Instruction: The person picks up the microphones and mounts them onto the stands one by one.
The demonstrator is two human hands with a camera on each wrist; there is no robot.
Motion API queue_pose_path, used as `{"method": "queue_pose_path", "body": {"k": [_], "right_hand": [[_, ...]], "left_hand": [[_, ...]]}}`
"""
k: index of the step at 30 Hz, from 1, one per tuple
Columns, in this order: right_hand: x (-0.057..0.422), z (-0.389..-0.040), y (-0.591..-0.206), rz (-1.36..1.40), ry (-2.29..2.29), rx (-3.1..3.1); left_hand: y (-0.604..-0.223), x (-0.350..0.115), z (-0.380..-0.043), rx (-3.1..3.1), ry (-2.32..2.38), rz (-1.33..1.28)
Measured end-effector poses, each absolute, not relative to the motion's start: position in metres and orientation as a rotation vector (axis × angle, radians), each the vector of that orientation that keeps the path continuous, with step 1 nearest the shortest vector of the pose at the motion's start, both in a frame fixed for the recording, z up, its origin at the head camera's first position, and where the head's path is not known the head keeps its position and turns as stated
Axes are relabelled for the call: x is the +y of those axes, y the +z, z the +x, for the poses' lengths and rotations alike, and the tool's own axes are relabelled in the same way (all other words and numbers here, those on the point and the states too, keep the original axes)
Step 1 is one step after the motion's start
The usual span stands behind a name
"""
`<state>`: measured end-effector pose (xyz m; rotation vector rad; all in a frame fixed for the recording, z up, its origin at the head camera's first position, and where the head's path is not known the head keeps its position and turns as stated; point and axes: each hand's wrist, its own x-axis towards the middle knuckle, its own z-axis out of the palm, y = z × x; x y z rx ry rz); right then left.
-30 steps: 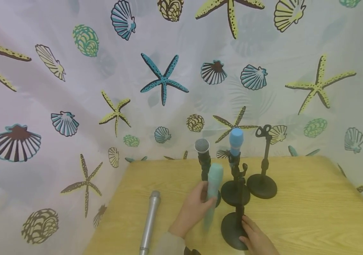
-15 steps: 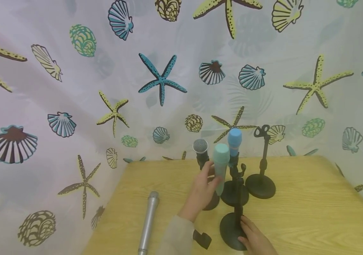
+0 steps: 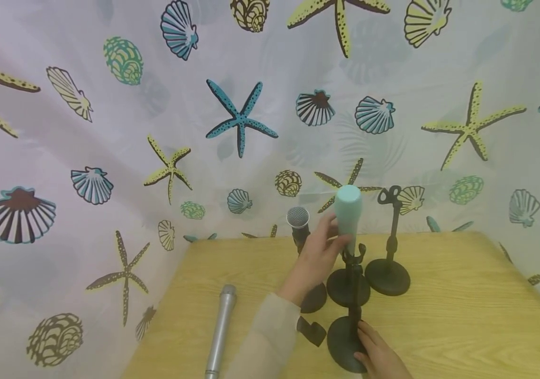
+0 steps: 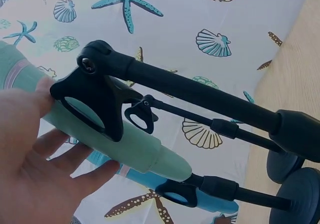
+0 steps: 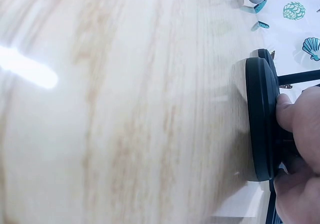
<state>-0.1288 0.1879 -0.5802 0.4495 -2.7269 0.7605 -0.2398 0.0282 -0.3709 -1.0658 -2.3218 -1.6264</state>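
My left hand [image 3: 316,253] holds a mint-green microphone [image 3: 348,215] upright above the nearest black microphone stand, thumb on one side and fingers on the other. In the left wrist view, that stand's black clip [image 4: 95,104] overlaps the mint-green microphone's body [image 4: 132,146], whose narrow tail end points past the clip. Low on the same stand, my right hand [image 3: 382,351] grips the post just above the round base [image 3: 343,345]. The right wrist view shows the thumb and fingers around the post, close over the base [image 5: 261,119].
Behind stand a stand with a blue microphone [image 4: 215,202], mostly hidden in the head view, and one with a silver-headed microphone [image 3: 298,217]. A stand [image 3: 388,276] with a bare clip is at back right. A silver microphone [image 3: 221,331] lies left on the wooden table [image 3: 459,316].
My left hand has raised the mint-green microphone and carried it right, from beside the nearest stand to above its clip. My right hand has stayed on that stand.
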Motion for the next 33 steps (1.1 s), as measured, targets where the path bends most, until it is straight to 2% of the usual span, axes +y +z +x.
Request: {"method": "queue_pose_path", "body": {"k": [4, 18, 27, 33], "right_hand": [[0.189, -0.129, -0.578, 0.436, 0.802, -2.767], [0.187, -0.127, -0.571, 0.344, 0.881, -2.885], [0.189, -0.130, -0.577, 0.406, 0.855, -2.848], [0.189, -0.130, -0.578, 0.428, 0.842, -2.832]], "left_hand": [[-0.366, 0.030, -0.241, -2.311, -1.670, -1.172], [-0.366, 0.019, -0.241, -2.469, -1.367, -1.446], [-0.372, 0.034, -0.243, -2.521, -1.001, -1.314], [-0.375, 0.035, -0.240, -2.553, -0.940, -1.227]]}}
